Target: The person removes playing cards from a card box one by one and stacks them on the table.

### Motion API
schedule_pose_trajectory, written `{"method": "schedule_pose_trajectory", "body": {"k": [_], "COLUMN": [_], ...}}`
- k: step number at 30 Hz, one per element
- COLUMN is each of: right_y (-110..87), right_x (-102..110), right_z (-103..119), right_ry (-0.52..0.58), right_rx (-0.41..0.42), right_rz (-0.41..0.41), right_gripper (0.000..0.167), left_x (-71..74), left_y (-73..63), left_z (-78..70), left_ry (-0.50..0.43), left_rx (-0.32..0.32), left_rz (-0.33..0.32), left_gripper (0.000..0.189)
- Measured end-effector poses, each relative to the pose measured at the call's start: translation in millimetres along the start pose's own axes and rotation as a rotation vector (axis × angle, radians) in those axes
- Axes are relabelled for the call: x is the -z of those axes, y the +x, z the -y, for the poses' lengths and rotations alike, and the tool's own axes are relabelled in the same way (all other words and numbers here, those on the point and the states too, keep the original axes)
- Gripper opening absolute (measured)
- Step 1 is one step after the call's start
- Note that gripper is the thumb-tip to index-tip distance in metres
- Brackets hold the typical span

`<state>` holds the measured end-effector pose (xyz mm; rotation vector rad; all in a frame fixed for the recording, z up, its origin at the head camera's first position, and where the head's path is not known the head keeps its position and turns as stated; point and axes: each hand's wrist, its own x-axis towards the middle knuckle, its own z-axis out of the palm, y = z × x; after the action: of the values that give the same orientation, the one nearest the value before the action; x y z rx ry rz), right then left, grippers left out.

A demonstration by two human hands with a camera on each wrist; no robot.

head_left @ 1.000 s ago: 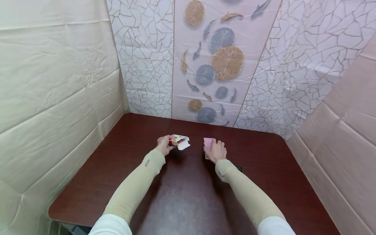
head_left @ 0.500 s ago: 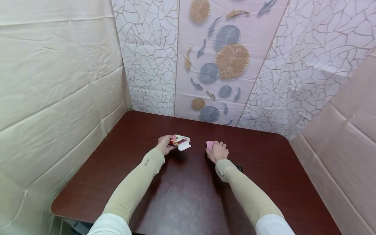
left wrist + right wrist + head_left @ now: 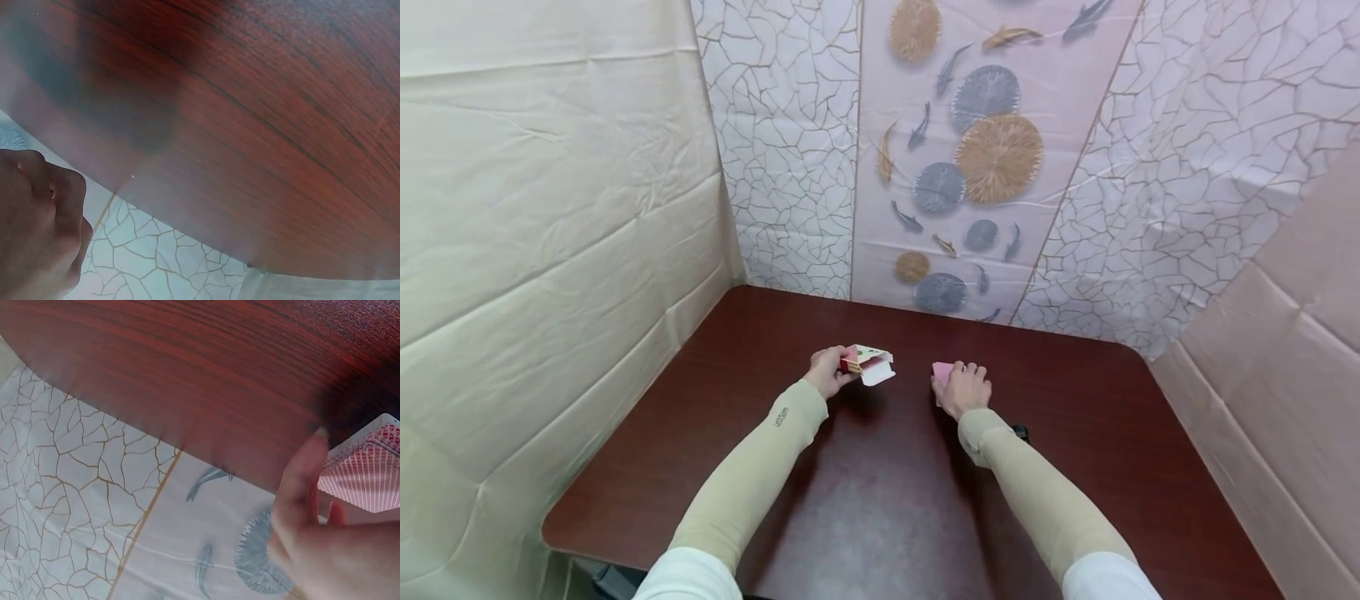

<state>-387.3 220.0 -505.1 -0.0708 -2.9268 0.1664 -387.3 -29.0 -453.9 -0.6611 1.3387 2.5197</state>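
Observation:
In the head view my left hand (image 3: 827, 372) grips a small card box (image 3: 874, 372), whose flap hangs open at the end facing right. The left wrist view catches only the back of that hand (image 3: 40, 225), and the box is out of sight there. To the right, apart from the box, my right hand (image 3: 966, 390) holds a deck of playing cards (image 3: 942, 372), pinkish from above. A red-and-white pattern covers the deck (image 3: 362, 472) in the right wrist view, with the thumb and fingers curled about its edges.
Both hands are over a dark red-brown wooden table (image 3: 865, 517). Behind its far edge hangs a cloth (image 3: 970, 250) printed with fish and round leaves. Beige cloth walls (image 3: 572, 250) stand at both sides.
My right hand has come down a little with the deck, and less of the cards shows past the fingers. The left hand keeps its grip on the box. The head view has shifted slightly.

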Motion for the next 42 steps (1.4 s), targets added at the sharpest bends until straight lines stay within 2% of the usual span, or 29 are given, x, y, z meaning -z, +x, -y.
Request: {"method": "schedule_pose_trajectory", "body": {"k": [2,4,6,11,13,17,20,24,25,26,29,31,32,38,42], "right_y": [0.3,-0.5,-1.8,-7.3,-10.2,-14.7,-16.5,-16.8,-16.6,-16.4,-16.1,-16.1,-16.4,-18.7,-18.9], "right_x": [4.8,11.5,19.5,37.9,43.4,50.2,53.2,55.7,56.1,56.5,57.5,58.0,58.2,59.3,59.0], "right_z": [1.2,5.3,11.6,35.5,46.4,66.1,75.1,79.1,79.3,79.3,78.5,78.1,78.0,80.2,80.8], "right_ry": [0.024,0.073,0.136,0.275,0.310,0.360,0.353,0.325,0.322,0.324,0.318,0.294,0.276,0.174,0.163], "right_rx": [0.038,0.091,0.161,0.377,0.476,0.645,0.674,0.650,0.644,0.645,0.653,0.657,0.660,0.681,0.685], "right_rz": [-0.036,-0.076,-0.109,-0.178,-0.211,-0.258,-0.264,-0.246,-0.238,-0.231,-0.206,-0.181,-0.165,-0.054,-0.041], "right_gripper": [0.059,0.052,0.046,0.034,0.029,0.020,0.016,0.013,0.012,0.013,0.015,0.019,0.020,0.026,0.025], "left_x": [-0.8,-0.5,0.0,17.2,24.1,27.3,15.8,-8.5,-12.6,-15.1,-18.8,-19.9,-19.4,-13.6,-11.2], "left_y": [0.1,6.2,10.3,84.4,115.1,125.4,93.0,22.9,9.5,-3.4,-30.4,-38.3,-37.0,-13.8,-9.2], "left_z": [0.2,2.1,3.0,21.3,30.1,36.4,31.2,15.6,12.3,8.6,0.6,-2.2,-1.7,6.3,6.6], "left_ry": [-0.005,0.001,-0.022,-0.052,-0.040,-0.048,-0.017,0.030,0.035,0.034,0.029,0.029,0.035,0.068,0.068], "left_rx": [-0.007,-0.021,-0.039,-0.051,-0.041,-0.051,-0.065,-0.058,-0.061,-0.059,-0.051,-0.053,-0.053,-0.061,-0.054], "left_rz": [-0.011,-0.032,-0.014,0.015,-0.005,0.002,-0.012,-0.055,-0.059,-0.054,-0.021,-0.006,0.000,0.016,0.026], "left_gripper": [0.050,0.049,0.046,0.044,0.047,0.042,0.035,0.041,0.041,0.042,0.043,0.043,0.042,0.043,0.043]}}
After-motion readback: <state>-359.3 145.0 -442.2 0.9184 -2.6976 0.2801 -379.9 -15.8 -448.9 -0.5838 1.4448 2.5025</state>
